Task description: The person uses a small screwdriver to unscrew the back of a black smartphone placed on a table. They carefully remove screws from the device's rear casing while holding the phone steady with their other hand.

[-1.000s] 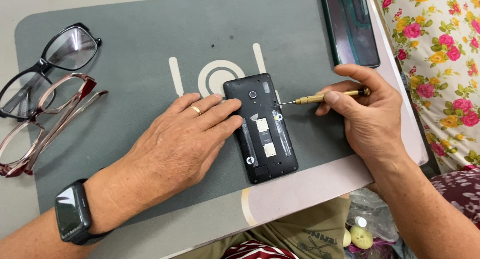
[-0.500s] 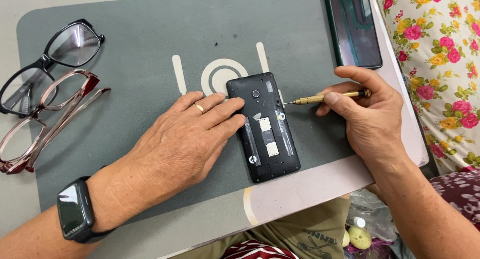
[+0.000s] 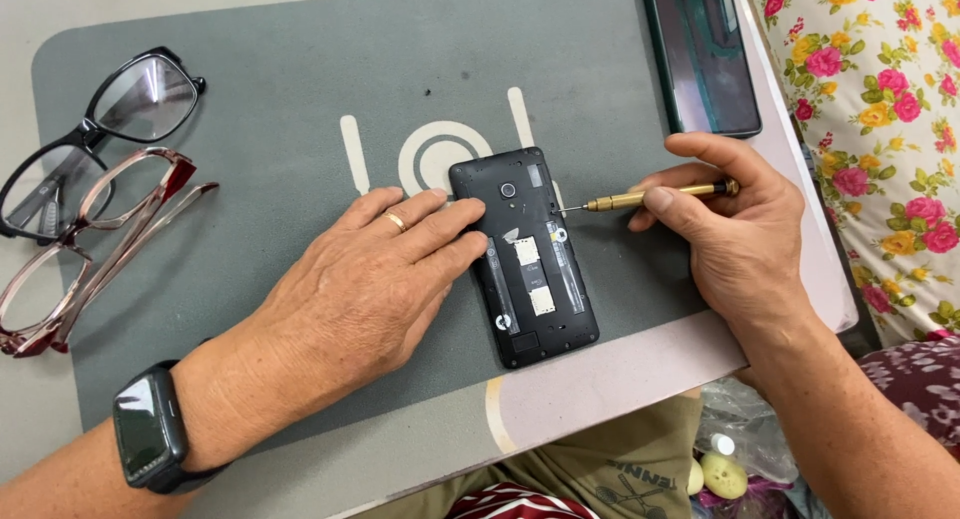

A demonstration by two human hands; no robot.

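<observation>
A black phone (image 3: 525, 259) with its back cover off lies on the grey mat (image 3: 300, 109). My left hand (image 3: 360, 289) lies flat on the mat and presses its fingertips against the phone's left edge; a ring sits on one finger. My right hand (image 3: 735, 234) pinches a small brass screwdriver (image 3: 655, 196), held nearly level. Its thin tip touches the phone's upper right edge.
Two pairs of glasses lie at the mat's left edge, one black (image 3: 95, 139), one reddish (image 3: 95, 249). A dark phone or screen (image 3: 700, 54) lies at the top right. A flowered cloth (image 3: 880, 129) hangs to the right. A dark watch (image 3: 150, 429) is on my left wrist.
Nothing clear has moved; both hands keep the same hold on the phone and the screwdriver, with only a slight shift of view.
</observation>
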